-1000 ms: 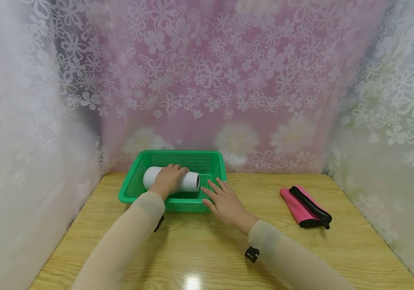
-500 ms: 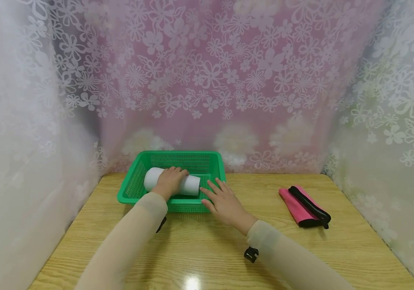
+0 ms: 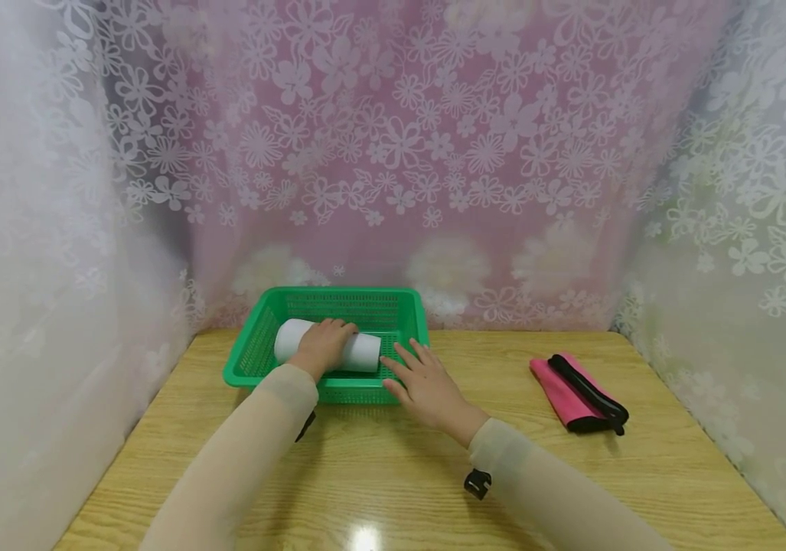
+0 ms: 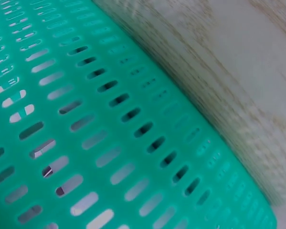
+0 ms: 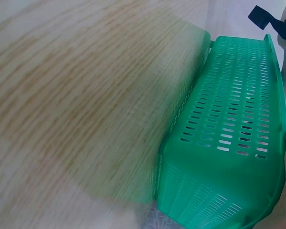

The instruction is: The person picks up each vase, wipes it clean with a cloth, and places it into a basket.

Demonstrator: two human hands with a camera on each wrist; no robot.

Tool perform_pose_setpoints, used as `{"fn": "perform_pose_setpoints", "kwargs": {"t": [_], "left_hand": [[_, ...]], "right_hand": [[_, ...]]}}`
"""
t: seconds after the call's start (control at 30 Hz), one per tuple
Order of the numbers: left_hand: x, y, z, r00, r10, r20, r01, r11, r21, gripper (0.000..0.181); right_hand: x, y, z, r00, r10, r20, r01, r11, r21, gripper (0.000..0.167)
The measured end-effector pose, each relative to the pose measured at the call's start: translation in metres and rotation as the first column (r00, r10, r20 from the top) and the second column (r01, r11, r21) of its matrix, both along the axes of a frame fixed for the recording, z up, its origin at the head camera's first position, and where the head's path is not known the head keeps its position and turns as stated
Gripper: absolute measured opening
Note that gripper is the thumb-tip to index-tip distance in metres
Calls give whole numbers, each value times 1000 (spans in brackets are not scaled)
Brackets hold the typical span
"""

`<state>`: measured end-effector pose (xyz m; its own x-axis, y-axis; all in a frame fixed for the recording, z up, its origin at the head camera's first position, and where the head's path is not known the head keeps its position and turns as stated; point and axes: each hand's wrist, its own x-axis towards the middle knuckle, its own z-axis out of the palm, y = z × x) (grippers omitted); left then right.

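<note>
A white cylindrical container (image 3: 363, 353) lies on its side in a green perforated plastic basket (image 3: 327, 384). My left hand (image 3: 326, 344) grips its middle from above, the fingers curled over the far side. The thumb is hidden, and so is the container's underside. At the basket's front right corner is my right hand (image 3: 430, 389), fingers spread, over the rim close to the container's narrower right end. In the left wrist view the basket wall (image 4: 100, 143) fills most of the picture. The right wrist view shows the basket's outer side (image 5: 224, 109), with part of a hand (image 5: 281, 191) along the rim.
A folded pink cloth pouch (image 3: 565, 390) with black trim lies on the right of the wooden table (image 3: 393, 474). Flowered curtains (image 3: 406, 153) stand behind the table and along both sides.
The container has turned slightly under my left hand, so its open right end, visible a second ago, now faces out of sight. My right hand holds its place.
</note>
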<state>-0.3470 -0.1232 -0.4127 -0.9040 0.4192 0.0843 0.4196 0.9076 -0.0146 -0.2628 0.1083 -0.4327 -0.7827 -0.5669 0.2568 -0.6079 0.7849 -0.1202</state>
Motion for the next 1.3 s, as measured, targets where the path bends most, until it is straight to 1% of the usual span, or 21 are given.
{"fn": "perform_pose_setpoints", "kwargs": {"t": [0.1,0.2,0.33,0.47,0.57,0.67,0.8,1.07,1.3], "left_hand": [[1,-1,2,1000,-5,14,5,1000,20,59],[1,-5,5,1000,-8,13,8,999,31,59],[1,-12,12,1000,3,20,-4,999,42,60],[2,-20,22,997,28,70,-32,998,61,62],[5,-25,29,994,47,100,-53,997,58,61],[6,-28,33,990,69,124,-75,996,43,60],[6,-31,32,988,87,130,-90,996,22,59],[0,-31,25,987,115,112,-115,993,-8,63],[-3,-32,20,989,125,84,-123,992,-20,63]], "right_hand": [[1,0,1,1000,0,0,0,1000,-1,55],[1,0,2,1000,2,2,-2,1000,-5,55],[1,0,2,1000,0,2,0,1000,0,56],[1,0,1,1000,-7,6,7,1000,0,57],[0,0,0,1000,-13,10,13,1000,4,57],[0,0,0,1000,-8,7,8,1000,1,56],[0,0,0,1000,1,8,-1,1000,-8,54],[1,0,-1,1000,-11,21,11,1000,10,58],[0,0,-2,1000,-13,17,13,1000,13,57]]}}
